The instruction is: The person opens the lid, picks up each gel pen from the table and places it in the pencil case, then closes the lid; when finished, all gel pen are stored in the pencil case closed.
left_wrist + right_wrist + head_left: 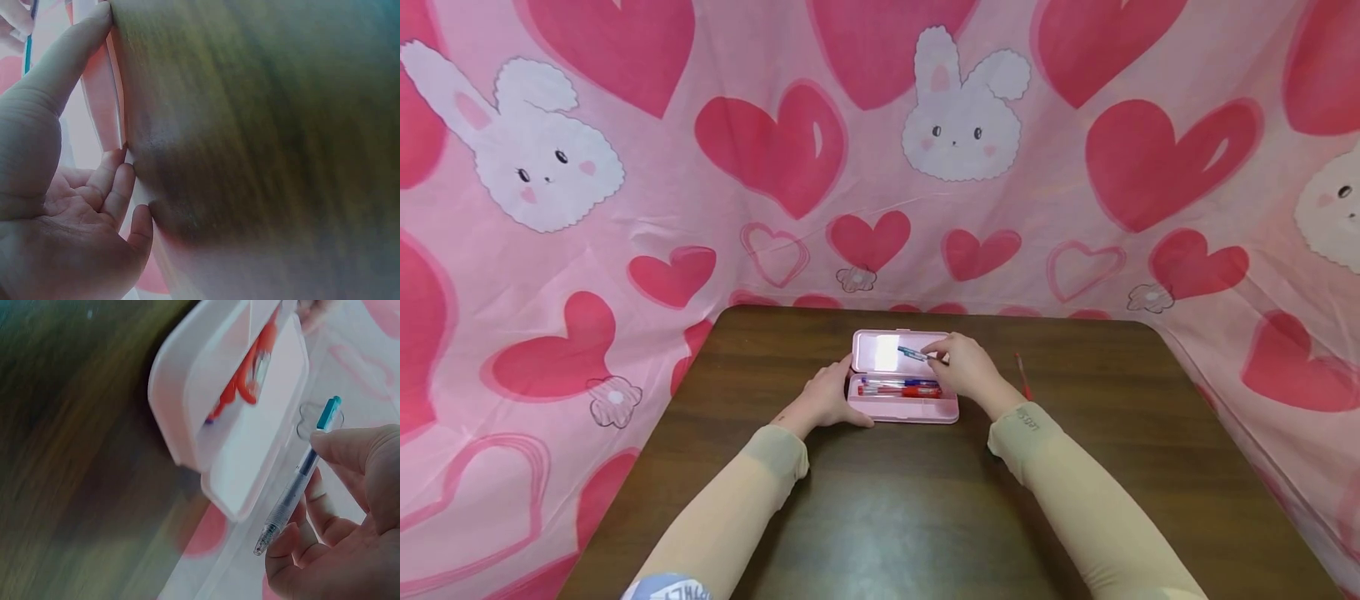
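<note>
A pink pencil case (904,408) lies with its lid raised at the back of the table. Inside are red pens (898,390) and a blue pen (895,382). My left hand (827,396) holds the case's left end, thumb at the front corner and fingers along the side, as the left wrist view (69,187) also shows. My right hand (966,364) pinches a clear-barrelled pen (290,494) with a teal clip between thumb and fingers, above the case's right part. In the right wrist view the pen is tilted and apart from the case.
A slim red pen (1023,375) lies on the brown wooden table (895,508), to the right of the case and beyond my right wrist. Pink cloth (880,192) with hearts and rabbits hangs behind the table and along both sides.
</note>
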`<state>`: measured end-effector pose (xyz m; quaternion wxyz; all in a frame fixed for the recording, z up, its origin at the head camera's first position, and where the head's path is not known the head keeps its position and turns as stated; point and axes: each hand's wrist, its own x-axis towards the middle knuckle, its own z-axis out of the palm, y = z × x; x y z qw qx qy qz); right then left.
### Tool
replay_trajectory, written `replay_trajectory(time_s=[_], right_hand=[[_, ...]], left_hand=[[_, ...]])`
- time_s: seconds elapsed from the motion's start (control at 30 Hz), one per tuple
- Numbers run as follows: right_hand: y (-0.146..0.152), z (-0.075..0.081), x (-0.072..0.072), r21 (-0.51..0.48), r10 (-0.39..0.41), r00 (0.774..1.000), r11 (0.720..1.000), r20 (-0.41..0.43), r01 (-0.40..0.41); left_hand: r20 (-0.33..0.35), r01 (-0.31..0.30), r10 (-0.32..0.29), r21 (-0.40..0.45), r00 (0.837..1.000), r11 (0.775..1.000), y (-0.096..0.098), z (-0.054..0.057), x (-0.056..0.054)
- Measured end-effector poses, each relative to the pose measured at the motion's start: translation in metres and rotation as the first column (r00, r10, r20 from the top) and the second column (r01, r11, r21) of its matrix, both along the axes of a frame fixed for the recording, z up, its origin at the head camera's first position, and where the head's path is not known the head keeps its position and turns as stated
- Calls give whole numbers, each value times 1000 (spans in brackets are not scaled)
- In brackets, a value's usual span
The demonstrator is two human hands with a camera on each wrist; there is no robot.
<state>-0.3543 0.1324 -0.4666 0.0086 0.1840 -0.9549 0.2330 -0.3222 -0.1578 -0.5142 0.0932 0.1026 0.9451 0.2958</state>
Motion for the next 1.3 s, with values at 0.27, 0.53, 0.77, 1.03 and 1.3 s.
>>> replay_trajectory(time_s=[0.27,0.53,0.77,1.03,1.3], right_hand=[[-22,-4,7,37,53,998,998,25,-54],[-42,-16,8,83,79,997,993,15,-80],[-50,-20,9,104,78,996,991,32,-81],[-53,-28,11,159,67,997,985,25,-70],[-53,-27,14,121,70,997,990,43,-75]], left_hand=[[16,-7,7,0,1000,1000,1,2,2],[14,-4,4,8,1000,1000,1,3,3],[2,-2,2,-3,1000,1000,1,4,3],[-5,-3,3,-3,1000,1000,2,3,4],[-12,-5,5,-11,1000,1000,1,1,4]])
